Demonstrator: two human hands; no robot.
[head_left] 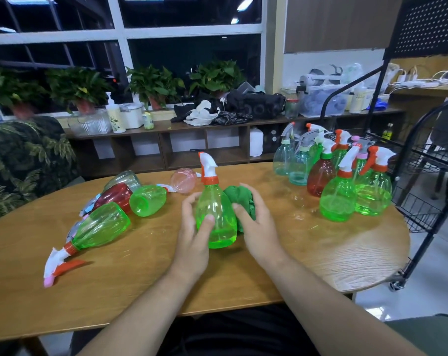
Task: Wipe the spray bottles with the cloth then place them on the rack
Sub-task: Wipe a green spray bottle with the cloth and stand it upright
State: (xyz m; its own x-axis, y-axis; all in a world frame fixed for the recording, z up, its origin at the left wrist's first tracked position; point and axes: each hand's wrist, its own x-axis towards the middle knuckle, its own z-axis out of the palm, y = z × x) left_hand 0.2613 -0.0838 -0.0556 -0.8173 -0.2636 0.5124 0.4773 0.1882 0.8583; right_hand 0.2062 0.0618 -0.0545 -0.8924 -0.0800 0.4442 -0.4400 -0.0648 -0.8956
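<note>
A green spray bottle (216,214) with a white and orange trigger head stands upright at the middle of the wooden table (140,278). My left hand (194,232) grips its body from the left, thumb on its front. My right hand (256,217) holds a bunched green cloth (239,199) against the bottle's right side. Several bottles lie on their sides at the left (102,224). Several more stand upright at the right (338,199), next to the black wire rack (428,165).
A pink bottle (184,179) lies behind the held one. The rack stands past the table's right edge, on wheels. Behind the table runs a low shelf unit (192,140) with clutter and potted plants. A leafy-patterned chair (25,160) sits at the far left.
</note>
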